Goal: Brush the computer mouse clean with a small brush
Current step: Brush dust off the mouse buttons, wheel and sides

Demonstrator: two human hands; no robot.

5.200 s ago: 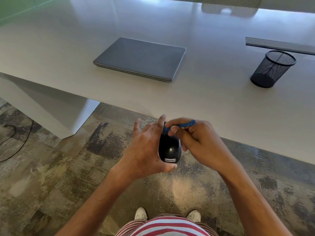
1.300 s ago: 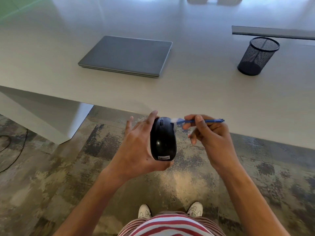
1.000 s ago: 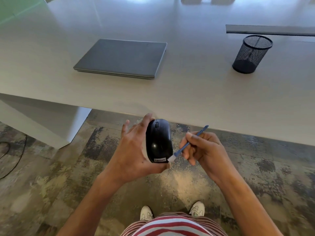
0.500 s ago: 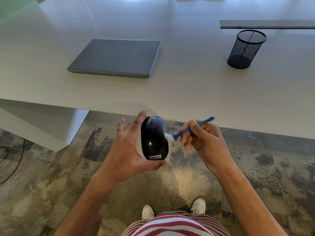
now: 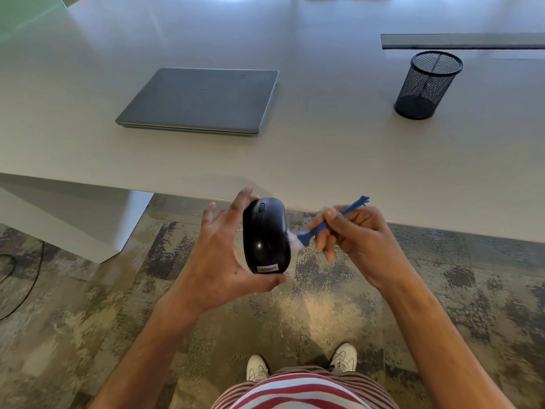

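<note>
The left hand [image 5: 218, 261] grips the black computer mouse [image 5: 266, 236] upright between thumb at its lower end and fingertips at its top, the other fingers spread behind it; the mouse's left side is hidden by the palm. The right hand [image 5: 358, 243] pinches a small blue brush [image 5: 330, 221] by its handle. Its white bristles blur against the mouse's right edge, so contact is hard to confirm. Beyond both hands, on the desk [image 5: 324, 154], lie a closed laptop [image 5: 203, 100] and, further right, a mesh pen cup [image 5: 426, 85].
</note>
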